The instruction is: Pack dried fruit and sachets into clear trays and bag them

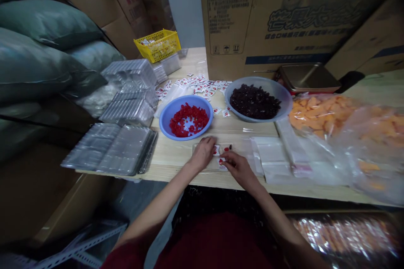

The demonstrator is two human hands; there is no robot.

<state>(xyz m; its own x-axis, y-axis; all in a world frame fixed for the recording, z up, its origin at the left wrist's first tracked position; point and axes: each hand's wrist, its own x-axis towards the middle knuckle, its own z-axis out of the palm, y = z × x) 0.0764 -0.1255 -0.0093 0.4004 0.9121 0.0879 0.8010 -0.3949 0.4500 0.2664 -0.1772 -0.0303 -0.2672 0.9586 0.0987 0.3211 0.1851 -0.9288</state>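
A small clear plastic tray [227, 148] lies on the wooden table [176, 157] near its front edge, with red and dark pieces and small white-and-red packets in its compartments. My left hand [203, 152] rests on the tray's left end, fingers curled down on it. My right hand [237, 165] pinches a small white-and-red packet [221, 162] at the tray's near side. Just behind stands a blue bowl of red candied pieces [186, 117]. A grey bowl of dark dried fruit [258, 98] sits to its right.
Several loose packets [202, 86] lie between the bowls. Stacks of empty clear trays [113, 148] fill the table's left part, with a yellow basket [157, 44] behind. Clear bags [271, 155] and bags of orange dried fruit [328, 115] lie at right. Cardboard boxes [284, 12] stand behind.
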